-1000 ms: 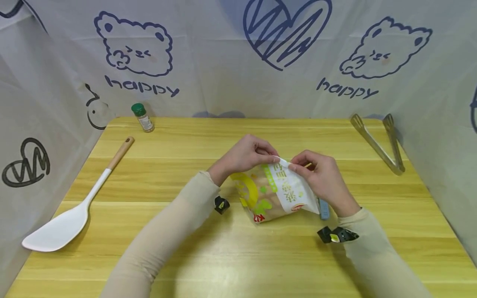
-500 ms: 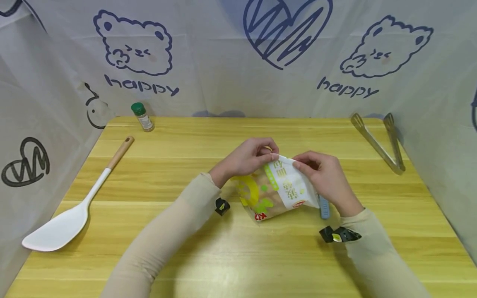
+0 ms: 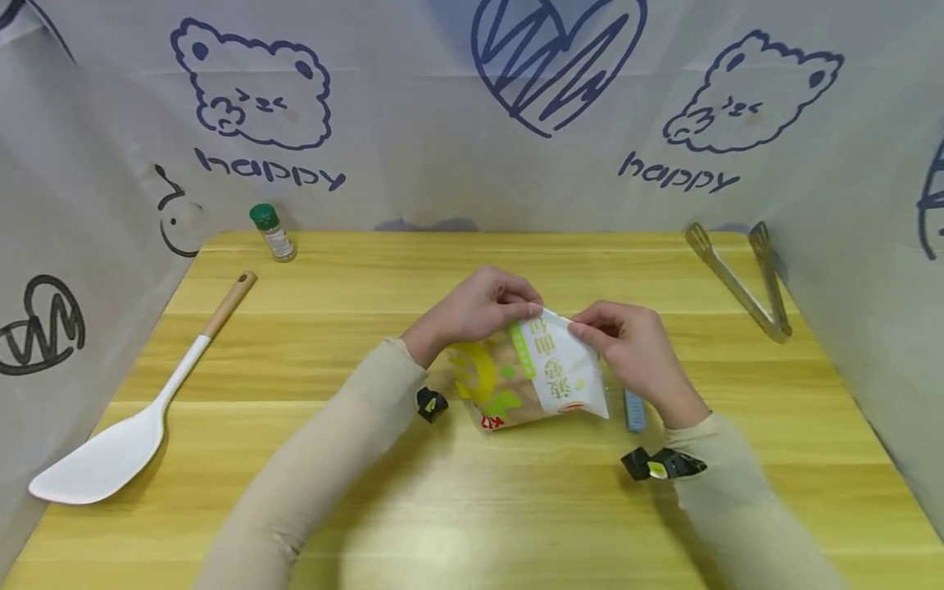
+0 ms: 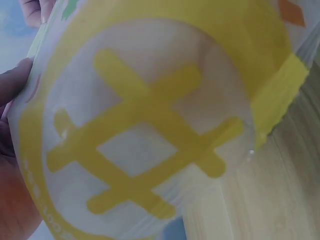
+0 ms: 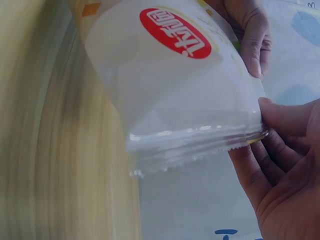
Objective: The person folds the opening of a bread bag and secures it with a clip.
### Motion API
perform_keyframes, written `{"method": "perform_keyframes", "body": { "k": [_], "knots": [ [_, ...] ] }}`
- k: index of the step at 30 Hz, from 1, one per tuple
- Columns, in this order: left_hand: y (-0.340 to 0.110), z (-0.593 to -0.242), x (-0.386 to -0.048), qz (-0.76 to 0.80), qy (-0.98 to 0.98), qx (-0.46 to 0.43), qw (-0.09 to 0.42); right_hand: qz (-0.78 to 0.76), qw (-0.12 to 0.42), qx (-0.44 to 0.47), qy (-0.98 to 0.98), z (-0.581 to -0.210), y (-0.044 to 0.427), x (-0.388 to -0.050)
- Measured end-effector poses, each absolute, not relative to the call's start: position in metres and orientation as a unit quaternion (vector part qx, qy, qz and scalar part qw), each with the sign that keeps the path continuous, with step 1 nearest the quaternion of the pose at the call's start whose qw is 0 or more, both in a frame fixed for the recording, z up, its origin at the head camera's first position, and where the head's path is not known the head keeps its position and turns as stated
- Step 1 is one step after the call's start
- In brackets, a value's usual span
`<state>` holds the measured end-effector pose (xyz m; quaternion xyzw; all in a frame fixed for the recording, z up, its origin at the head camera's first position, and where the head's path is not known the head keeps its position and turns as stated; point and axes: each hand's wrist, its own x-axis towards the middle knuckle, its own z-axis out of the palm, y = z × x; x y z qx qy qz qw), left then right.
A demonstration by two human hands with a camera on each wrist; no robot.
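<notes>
A printed plastic food bag, white and see-through with yellow and green patterns, is held tilted over the middle of the table. Thumb and fingers of my left hand pinch its upper edge. A short way to the right along that edge, my right hand pinches the bag too. Close up in the right wrist view, the crimped end seam of the bag looks unbroken, and the right thumb presses the edge beside it. A yellow lattice print on a clear window fills the bag in the left wrist view.
A small blue item lies just right of the bag, partly hidden by the right hand. Metal tongs lie spread at the back right. A green-capped shaker bottle stands back left, and a white spatula lies along the left side.
Both hands keep their pinch on the bag. The bag's lower right corner has swung a little left, showing more of the blue item. The whole view has shifted slightly.
</notes>
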<state>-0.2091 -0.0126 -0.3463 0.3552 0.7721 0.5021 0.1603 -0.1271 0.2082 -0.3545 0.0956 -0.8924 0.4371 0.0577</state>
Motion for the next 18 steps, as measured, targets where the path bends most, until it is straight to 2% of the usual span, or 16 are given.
{"method": "perform_keyframes", "body": {
  "k": [18],
  "knots": [
    [-0.0159,-0.3463,-0.2123,0.516,0.749,0.378,0.176,0.456,0.054,0.079,-0.885,-0.3590,0.2096,-0.1248]
  ]
}}
